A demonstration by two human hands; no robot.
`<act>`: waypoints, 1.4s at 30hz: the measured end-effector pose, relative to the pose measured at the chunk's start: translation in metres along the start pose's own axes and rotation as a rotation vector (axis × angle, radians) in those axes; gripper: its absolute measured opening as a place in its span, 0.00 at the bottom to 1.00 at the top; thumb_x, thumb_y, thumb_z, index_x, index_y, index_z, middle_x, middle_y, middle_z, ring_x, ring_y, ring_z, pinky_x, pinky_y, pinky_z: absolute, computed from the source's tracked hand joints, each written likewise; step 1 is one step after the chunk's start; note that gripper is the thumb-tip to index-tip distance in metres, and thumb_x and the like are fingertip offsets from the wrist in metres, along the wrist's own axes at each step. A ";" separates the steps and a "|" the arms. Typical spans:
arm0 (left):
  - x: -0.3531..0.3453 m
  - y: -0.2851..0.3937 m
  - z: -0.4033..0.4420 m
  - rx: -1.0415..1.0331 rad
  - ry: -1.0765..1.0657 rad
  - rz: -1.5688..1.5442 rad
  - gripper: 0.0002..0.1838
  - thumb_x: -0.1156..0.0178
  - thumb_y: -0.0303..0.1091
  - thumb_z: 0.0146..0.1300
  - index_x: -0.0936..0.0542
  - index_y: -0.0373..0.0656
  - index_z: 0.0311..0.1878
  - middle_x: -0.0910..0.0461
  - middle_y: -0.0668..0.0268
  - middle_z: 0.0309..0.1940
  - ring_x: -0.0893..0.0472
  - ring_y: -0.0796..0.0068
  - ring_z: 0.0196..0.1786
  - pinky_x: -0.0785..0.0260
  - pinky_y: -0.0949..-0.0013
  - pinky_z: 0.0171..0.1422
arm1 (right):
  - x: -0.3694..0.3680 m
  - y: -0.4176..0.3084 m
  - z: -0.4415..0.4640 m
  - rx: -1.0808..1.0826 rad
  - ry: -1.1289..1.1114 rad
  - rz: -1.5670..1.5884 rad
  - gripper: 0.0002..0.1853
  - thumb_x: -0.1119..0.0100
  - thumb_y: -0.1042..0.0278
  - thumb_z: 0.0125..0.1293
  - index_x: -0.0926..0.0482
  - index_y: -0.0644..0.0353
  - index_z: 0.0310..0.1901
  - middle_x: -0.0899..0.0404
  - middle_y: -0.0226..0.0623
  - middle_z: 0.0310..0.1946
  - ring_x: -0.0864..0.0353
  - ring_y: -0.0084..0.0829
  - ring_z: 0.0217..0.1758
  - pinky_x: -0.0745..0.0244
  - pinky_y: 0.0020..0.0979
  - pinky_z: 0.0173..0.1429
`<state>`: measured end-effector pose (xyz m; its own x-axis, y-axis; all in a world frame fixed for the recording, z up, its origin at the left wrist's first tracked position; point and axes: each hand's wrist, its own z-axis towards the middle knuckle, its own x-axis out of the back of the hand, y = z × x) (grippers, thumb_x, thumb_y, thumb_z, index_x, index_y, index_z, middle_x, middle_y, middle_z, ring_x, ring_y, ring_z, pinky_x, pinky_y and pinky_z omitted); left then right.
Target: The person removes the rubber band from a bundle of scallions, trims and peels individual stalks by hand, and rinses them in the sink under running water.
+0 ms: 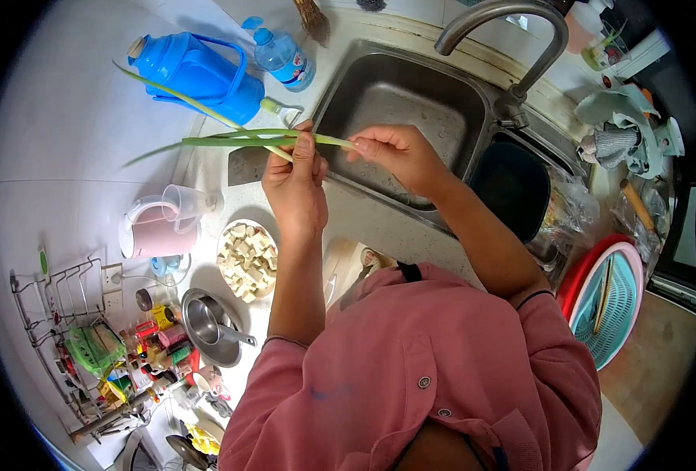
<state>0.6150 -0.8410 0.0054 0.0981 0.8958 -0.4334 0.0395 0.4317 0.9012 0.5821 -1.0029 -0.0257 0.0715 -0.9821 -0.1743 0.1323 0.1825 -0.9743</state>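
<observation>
Over the counter beside the sink, my left hand (297, 177) is closed around green onions (234, 141), whose long leaves reach out to the left. My right hand (399, 157) pinches the pale root end of one of them with thumb and fingertips, above the sink basin (371, 102). A flat dark metal blade (246, 166) lies on the counter just left of my left hand. Behind the onions is what looks like a peeler (287, 115). Closer to my left forearm, a white bowl (247, 292) holds pale cubes that look like tofu.
A blue thermos jug (199, 74) and a blue bottle (285, 61) stand at the back left. The curved faucet (513, 9) arches over the sink. Metal bowls (210, 330) and a pink kettle (155, 228) are at left; red and teal basins (599, 314) are at right.
</observation>
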 end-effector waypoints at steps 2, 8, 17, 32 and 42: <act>0.000 -0.001 -0.002 0.023 0.009 0.031 0.10 0.42 0.31 0.68 0.20 0.37 0.48 0.27 0.75 0.26 0.38 0.88 0.24 0.46 0.81 0.27 | 0.004 0.002 0.001 -0.075 -0.004 0.015 0.12 0.42 0.68 0.67 0.20 0.66 0.47 0.17 0.32 0.36 0.22 0.20 0.38 0.28 0.22 0.46; 0.001 -0.002 -0.007 -0.033 -0.064 0.189 0.11 0.43 0.31 0.69 0.20 0.37 0.50 0.22 0.73 0.31 0.36 0.89 0.26 0.44 0.83 0.30 | -0.003 -0.013 0.002 -0.037 -0.041 0.023 0.11 0.43 0.69 0.68 0.21 0.67 0.47 0.17 0.33 0.37 0.21 0.19 0.40 0.27 0.22 0.48; -0.005 -0.003 -0.012 -0.032 -0.083 0.180 0.11 0.44 0.29 0.69 0.22 0.35 0.50 0.20 0.67 0.36 0.33 0.86 0.27 0.42 0.80 0.31 | -0.010 -0.009 0.001 -0.012 0.032 0.038 0.10 0.45 0.69 0.69 0.21 0.68 0.44 0.18 0.33 0.35 0.22 0.19 0.39 0.27 0.22 0.47; 0.002 0.007 -0.009 -0.135 -0.053 0.099 0.12 0.45 0.29 0.69 0.23 0.34 0.52 0.22 0.65 0.39 0.36 0.87 0.26 0.44 0.80 0.31 | 0.047 0.023 -0.006 -0.064 -0.151 -0.235 0.11 0.44 0.65 0.68 0.18 0.63 0.42 0.17 0.32 0.33 0.21 0.20 0.36 0.27 0.23 0.44; 0.010 0.014 0.001 -0.212 -0.058 0.083 0.12 0.47 0.29 0.70 0.23 0.36 0.52 0.24 0.66 0.38 0.39 0.86 0.26 0.47 0.79 0.30 | 0.041 0.019 -0.007 0.052 -0.196 -0.359 0.12 0.40 0.65 0.66 0.18 0.62 0.47 0.17 0.33 0.36 0.21 0.22 0.38 0.27 0.25 0.44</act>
<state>0.6171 -0.8263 0.0137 0.1491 0.9245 -0.3509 -0.1803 0.3743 0.9096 0.5804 -1.0398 -0.0525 0.1977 -0.9574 0.2103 0.2320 -0.1627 -0.9590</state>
